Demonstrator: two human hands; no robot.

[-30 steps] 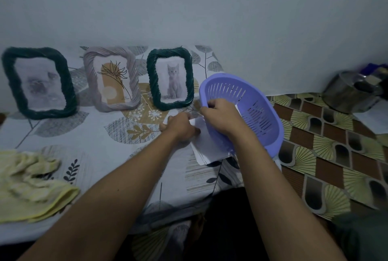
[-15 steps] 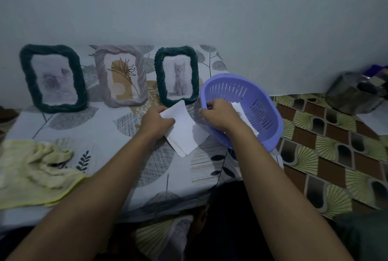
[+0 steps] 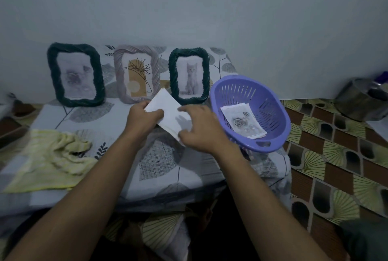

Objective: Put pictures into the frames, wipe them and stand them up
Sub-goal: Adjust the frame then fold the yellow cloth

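Observation:
Three frames stand against the wall on the cloth-covered table: a dark green frame point(image 3: 76, 75) at the left, a pale lilac frame point(image 3: 137, 74) with a plant drawing, and a smaller dark green frame point(image 3: 189, 76) with a kitten picture. My left hand point(image 3: 144, 117) grips a small stack of white pictures point(image 3: 170, 111), blank side up, just in front of the frames. My right hand point(image 3: 201, 128) is at the stack's right edge, fingers curled around it. A purple basket point(image 3: 279, 111) to the right holds more pictures point(image 3: 243, 120), the top one showing a rose.
A crumpled yellow cloth point(image 3: 52, 155) lies on the table's left. The table's front edge point(image 3: 147, 195) runs just below my forearms. A patterned mat point(image 3: 336, 155) covers the floor at the right, with a metal pot point(image 3: 361, 101) by the wall.
My right hand left the basket and came to the stack of pictures. My left hand lifted the stack toward the frames. The basket now rests flat, showing the rose picture.

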